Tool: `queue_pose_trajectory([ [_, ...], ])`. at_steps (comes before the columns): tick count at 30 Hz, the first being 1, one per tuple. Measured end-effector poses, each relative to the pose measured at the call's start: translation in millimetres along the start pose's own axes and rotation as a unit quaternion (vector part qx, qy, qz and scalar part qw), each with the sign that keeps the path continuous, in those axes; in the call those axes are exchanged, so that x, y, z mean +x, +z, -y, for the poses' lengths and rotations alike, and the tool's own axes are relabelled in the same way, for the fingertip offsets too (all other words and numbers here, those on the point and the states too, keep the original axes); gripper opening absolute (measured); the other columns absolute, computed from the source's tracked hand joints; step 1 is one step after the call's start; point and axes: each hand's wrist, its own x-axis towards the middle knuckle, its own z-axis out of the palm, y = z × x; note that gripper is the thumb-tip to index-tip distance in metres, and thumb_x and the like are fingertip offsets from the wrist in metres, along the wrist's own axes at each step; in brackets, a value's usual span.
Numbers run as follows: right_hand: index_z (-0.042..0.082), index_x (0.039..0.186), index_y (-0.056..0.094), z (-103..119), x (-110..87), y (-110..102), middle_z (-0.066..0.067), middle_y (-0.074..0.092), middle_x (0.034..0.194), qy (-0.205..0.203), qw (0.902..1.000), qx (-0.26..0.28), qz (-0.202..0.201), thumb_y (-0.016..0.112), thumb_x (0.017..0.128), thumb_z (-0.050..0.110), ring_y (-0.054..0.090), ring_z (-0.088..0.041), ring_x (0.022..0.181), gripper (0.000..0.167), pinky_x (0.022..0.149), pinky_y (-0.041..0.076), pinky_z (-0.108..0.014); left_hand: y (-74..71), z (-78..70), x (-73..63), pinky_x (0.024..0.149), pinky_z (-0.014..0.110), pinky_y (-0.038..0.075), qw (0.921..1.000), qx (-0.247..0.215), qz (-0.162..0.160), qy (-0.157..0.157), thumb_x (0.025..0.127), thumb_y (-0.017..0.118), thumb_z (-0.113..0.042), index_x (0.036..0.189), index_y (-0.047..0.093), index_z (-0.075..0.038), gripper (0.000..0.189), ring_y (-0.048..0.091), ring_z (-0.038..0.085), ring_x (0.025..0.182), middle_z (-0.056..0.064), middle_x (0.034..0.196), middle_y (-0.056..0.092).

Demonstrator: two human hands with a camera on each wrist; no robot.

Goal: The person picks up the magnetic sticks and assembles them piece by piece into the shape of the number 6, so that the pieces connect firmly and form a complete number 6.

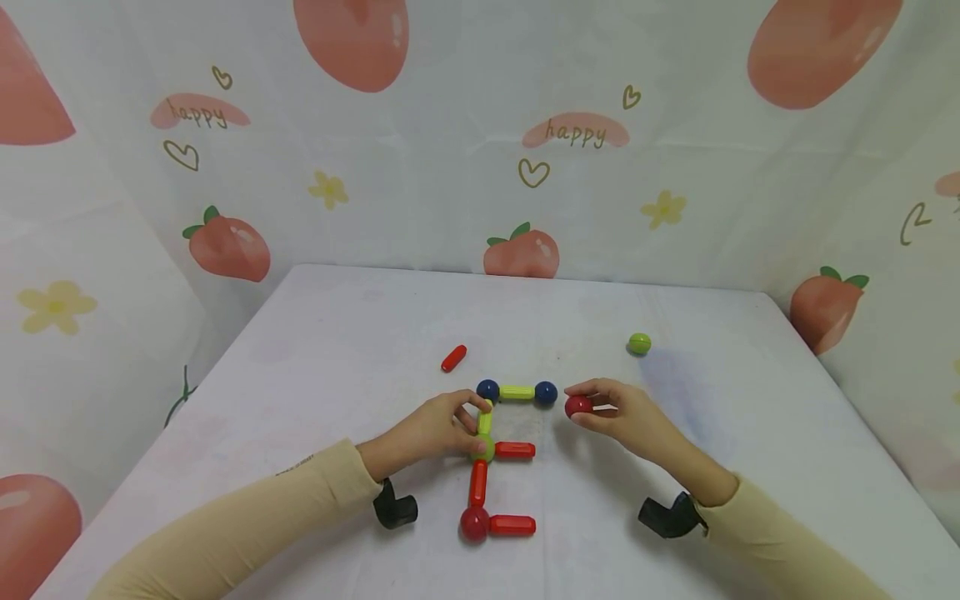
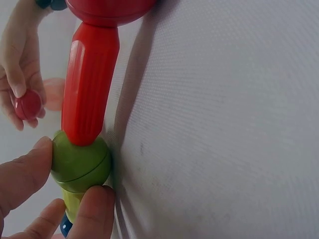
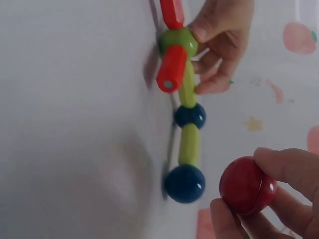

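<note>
My left hand [image 1: 441,423] pinches the green ball [image 2: 79,162] of a joined figure of magnetic rods and balls, thumb on one side and fingertips on the other. From that ball, a yellow-green rod [image 3: 188,84] leads to a dark blue ball [image 1: 487,390], and another yellow-green rod [image 1: 517,392] ends at a second blue ball [image 3: 185,183]. A red rod [image 1: 515,450] sticks out sideways. Another red rod [image 2: 89,84] runs to a large red ball [image 1: 474,523], which carries one more red rod [image 1: 513,525]. My right hand [image 1: 630,421] holds a loose red ball [image 3: 244,184] just right of the second blue ball, apart from it.
A loose red rod [image 1: 453,358] lies on the white-covered table [image 1: 360,317] beyond the figure. Farther right rests a green ball [image 1: 639,343]. A patterned cloth [image 1: 435,167] hangs behind the table, and dark wrist cameras [image 1: 667,515] sit under both forearms.
</note>
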Motion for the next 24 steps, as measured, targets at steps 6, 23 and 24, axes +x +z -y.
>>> queue_pose_trajectory([
  [6,-0.001,0.125,0.066,-3.3,1.0,15.2,-0.015,0.072,0.114,-0.029,0.9994,0.007,0.017,0.076,0.090,0.011,0.068,-0.028,0.107,0.038,0.089,0.060,-0.032,0.3,-0.4,-0.2,0.073,0.028,0.053,1.0000,0.002,-0.002,-0.002,0.081,0.086,-0.014,0.121,0.064,-0.019,0.045,0.063,0.016,0.088,0.004,0.098,0.068],
  [23,-0.002,0.117,0.068,-4.2,-0.8,35.0,-0.019,0.072,0.116,-0.063,0.9960,0.005,0.063,0.079,0.087,0.006,0.071,-0.031,0.105,0.033,0.089,0.060,-0.034,0.1,-1.1,0.5,0.073,0.027,0.055,1.0000,0.003,0.001,-0.004,0.081,0.086,-0.012,0.121,0.064,-0.018,0.046,0.063,0.016,0.088,0.004,0.098,0.067],
  [24,-0.003,0.117,0.068,-4.2,-1.0,35.6,-0.020,0.071,0.116,-0.063,0.9959,0.007,0.064,0.078,0.087,0.005,0.071,-0.031,0.105,0.033,0.088,0.061,-0.034,-0.1,-1.2,0.2,0.073,0.027,0.055,1.0000,0.004,0.001,-0.003,0.081,0.086,-0.012,0.121,0.064,-0.017,0.046,0.063,0.016,0.088,0.004,0.098,0.067],
])
